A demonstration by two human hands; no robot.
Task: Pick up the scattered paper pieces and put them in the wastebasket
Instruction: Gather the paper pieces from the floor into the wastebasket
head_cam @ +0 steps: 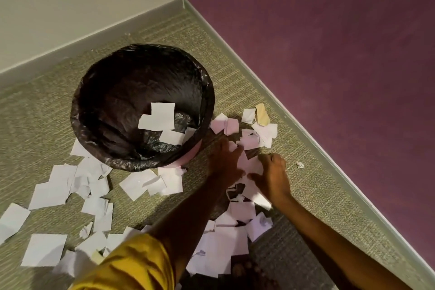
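A round wastebasket (78, 110) with a black liner stands on the carpet, with a few white paper pieces (160, 117) lying inside it. Many more white and pinkish paper pieces (54, 186) are scattered around it on the floor. Just right of the basket, my left hand (224, 160) lies flat with fingers spread on pinkish pieces (249, 141). My right hand (275, 176) is curled beside it, with its fingers closed over white pieces (259, 198). One pale piece (253, 165) lies between the two hands.
The basket stands near a room corner, with a white wall (70, 7) behind it and a purple wall (329, 54) to the right. A tan scrap (262, 114) and a tiny crumpled bit (300, 165) lie near the baseboard. A bare foot (247, 271) rests on papers at the bottom.
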